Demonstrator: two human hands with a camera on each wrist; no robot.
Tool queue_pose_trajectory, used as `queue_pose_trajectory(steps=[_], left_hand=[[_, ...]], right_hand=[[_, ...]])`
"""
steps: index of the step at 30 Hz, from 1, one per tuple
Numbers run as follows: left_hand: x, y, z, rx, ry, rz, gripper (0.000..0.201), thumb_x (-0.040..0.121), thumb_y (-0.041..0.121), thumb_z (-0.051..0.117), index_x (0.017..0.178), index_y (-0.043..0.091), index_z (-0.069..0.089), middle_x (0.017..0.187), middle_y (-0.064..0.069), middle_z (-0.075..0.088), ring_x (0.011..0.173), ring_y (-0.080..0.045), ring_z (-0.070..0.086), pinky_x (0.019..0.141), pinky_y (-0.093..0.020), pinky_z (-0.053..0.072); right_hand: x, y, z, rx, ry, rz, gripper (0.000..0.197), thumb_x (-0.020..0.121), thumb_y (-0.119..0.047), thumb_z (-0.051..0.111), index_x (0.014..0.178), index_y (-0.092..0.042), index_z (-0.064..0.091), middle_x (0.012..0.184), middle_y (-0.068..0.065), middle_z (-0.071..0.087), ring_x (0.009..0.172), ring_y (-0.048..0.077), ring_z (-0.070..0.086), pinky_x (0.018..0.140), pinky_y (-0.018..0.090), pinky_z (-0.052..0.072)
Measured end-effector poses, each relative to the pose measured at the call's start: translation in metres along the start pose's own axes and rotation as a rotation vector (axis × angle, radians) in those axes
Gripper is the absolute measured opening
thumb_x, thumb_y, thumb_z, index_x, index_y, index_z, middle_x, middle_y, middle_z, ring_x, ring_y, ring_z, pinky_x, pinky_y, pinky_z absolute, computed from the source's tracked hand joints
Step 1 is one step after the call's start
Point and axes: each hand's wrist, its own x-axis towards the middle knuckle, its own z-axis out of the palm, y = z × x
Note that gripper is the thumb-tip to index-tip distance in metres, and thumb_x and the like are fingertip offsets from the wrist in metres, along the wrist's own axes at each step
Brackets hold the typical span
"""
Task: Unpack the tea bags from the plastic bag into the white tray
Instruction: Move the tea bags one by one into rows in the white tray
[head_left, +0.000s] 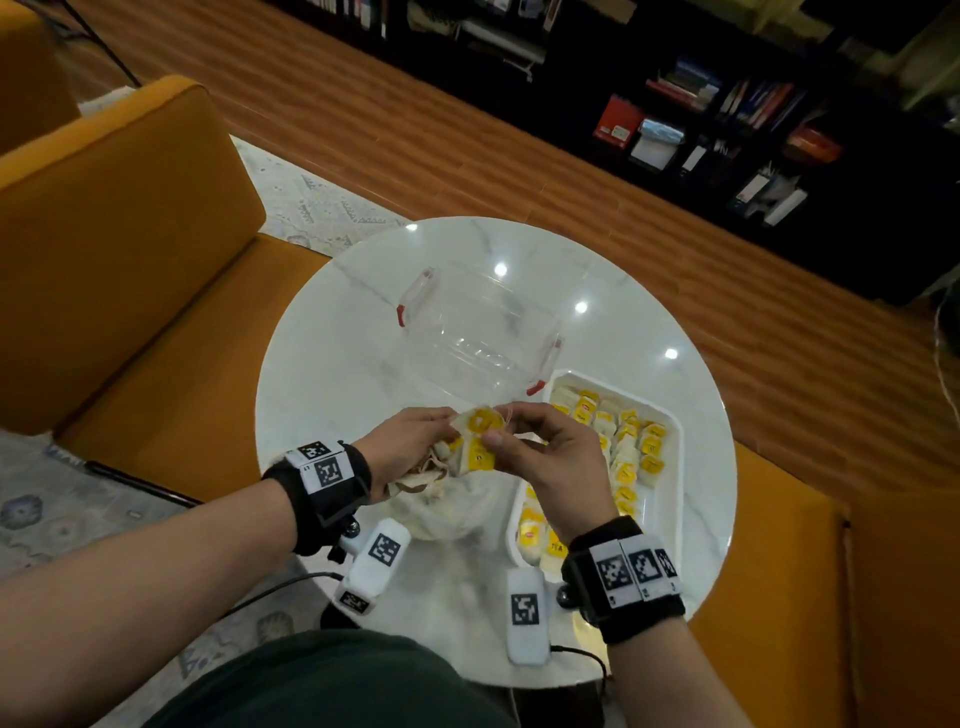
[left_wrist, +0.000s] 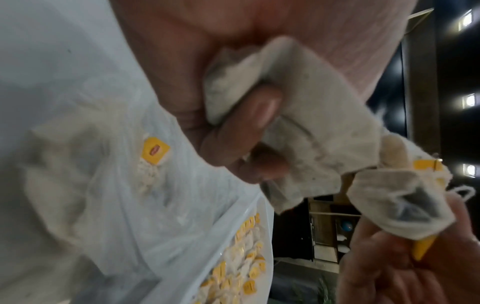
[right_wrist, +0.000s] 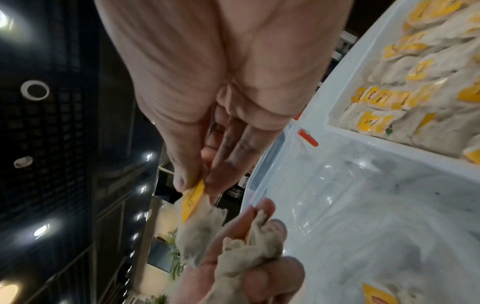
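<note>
My left hand (head_left: 415, 447) grips a bunch of pale tea bags (left_wrist: 298, 115) above the crumpled plastic bag (head_left: 452, 506) on the table. My right hand (head_left: 540, 441) pinches the yellow tag (right_wrist: 193, 198) of one tea bag (left_wrist: 400, 202) between thumb and forefinger, right beside the left hand's bunch. Yellow tags (head_left: 480, 436) show between both hands. The white tray (head_left: 670, 415) lies to the right, holding several tea bags with yellow tags (right_wrist: 405, 98). One more tagged tea bag (left_wrist: 153, 156) lies inside the plastic bag.
A clear plastic container (head_left: 478, 332) with red clips stands behind my hands on the round white marble table (head_left: 337, 322). Orange sofa seats (head_left: 119, 239) flank the table. Dark bookshelves (head_left: 727, 114) run along the far wall.
</note>
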Motion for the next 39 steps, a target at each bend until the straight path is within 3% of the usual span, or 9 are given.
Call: queue_pose_trajectory(steps=[7,11,13,16,20,24,27,35,39], left_hand=[[0.001,0.002,0.037,-0.073,-0.233,-0.121,0.077,0.091,0.080,0.034,0.108,0.017,0.074,0.082,-0.018,0.064,0.049,-0.018,0.048,0.037,-0.017,0.028],[0.000,0.001,0.066,0.033,-0.253,0.036,0.017,0.098,0.030,0.063,0.108,0.018,0.070,0.080,-0.008,0.068,0.057,-0.012,0.060,0.046,-0.020,0.044],[0.006,-0.007,0.076,0.031,-0.285,0.098,0.034,0.086,0.009,0.078,0.119,0.017,0.070,0.091,-0.017,0.071,0.077,-0.022,0.067,0.068,-0.027,0.052],[0.012,-0.012,0.091,0.013,-0.317,0.094,0.045,0.075,0.013,0.084,0.119,0.019,0.072,0.107,-0.030,0.070,0.093,-0.034,0.068,0.082,-0.038,0.053],[0.016,-0.012,0.117,0.008,-0.275,0.092,0.031,0.080,-0.001,0.077,0.108,0.010,0.069,0.089,-0.020,0.070,0.068,-0.021,0.069,0.059,-0.025,0.055],[0.020,-0.013,0.134,0.021,-0.273,0.087,0.023,0.078,0.002,0.074,0.098,0.012,0.070,0.092,-0.020,0.071,0.076,-0.026,0.068,0.071,-0.031,0.056],[0.021,-0.011,0.145,0.049,-0.250,0.099,0.019,0.087,-0.012,0.060,0.099,0.003,0.062,0.094,-0.021,0.070,0.058,-0.014,0.065,0.050,-0.018,0.050],[0.032,-0.019,0.164,-0.030,-0.270,0.067,0.037,0.076,0.025,0.088,0.108,0.017,0.071,0.093,-0.016,0.068,0.088,-0.039,0.045,0.076,-0.044,0.035],[0.027,-0.014,0.181,0.014,-0.306,0.119,0.041,0.082,0.041,0.082,0.118,0.024,0.071,0.087,-0.006,0.064,0.071,-0.029,0.038,0.055,-0.033,0.032]], right_hand=[[-0.008,0.002,-0.025,-0.124,0.138,0.075,0.011,0.084,-0.001,0.080,0.091,-0.007,0.075,0.075,0.002,0.066,0.068,0.018,0.069,0.072,0.039,0.063],[-0.016,0.005,-0.044,-0.127,0.216,0.073,0.006,0.084,-0.006,0.079,0.087,-0.008,0.074,0.079,0.009,0.070,0.073,0.030,0.072,0.074,0.044,0.064],[-0.022,0.003,-0.054,-0.087,0.243,0.082,0.006,0.085,-0.007,0.079,0.086,-0.006,0.072,0.078,0.007,0.069,0.072,0.028,0.072,0.071,0.043,0.064],[-0.030,-0.001,-0.072,0.015,0.264,0.118,0.005,0.089,-0.006,0.075,0.089,-0.005,0.070,0.078,0.003,0.069,0.071,0.020,0.071,0.064,0.033,0.060],[-0.037,-0.004,-0.100,0.035,0.296,0.111,0.007,0.091,-0.010,0.074,0.088,-0.013,0.069,0.083,0.007,0.073,0.079,0.018,0.069,0.067,0.033,0.056],[-0.040,-0.012,-0.127,0.129,0.308,0.050,0.010,0.091,-0.004,0.071,0.091,-0.014,0.069,0.094,0.015,0.075,0.087,0.026,0.071,0.071,0.036,0.055],[-0.040,-0.020,-0.149,0.152,0.227,0.016,0.013,0.092,0.001,0.068,0.098,-0.010,0.072,0.103,0.021,0.071,0.093,0.032,0.071,0.076,0.040,0.057],[-0.036,-0.053,-0.195,-0.137,-0.031,-0.083,0.021,0.090,-0.001,0.073,0.108,-0.012,0.076,0.102,0.004,0.074,0.087,0.029,0.075,0.078,0.041,0.063],[-0.027,-0.058,-0.208,-0.247,0.009,-0.076,0.024,0.084,-0.006,0.082,0.104,-0.018,0.076,0.094,0.013,0.070,0.074,0.030,0.071,0.074,0.047,0.064]])
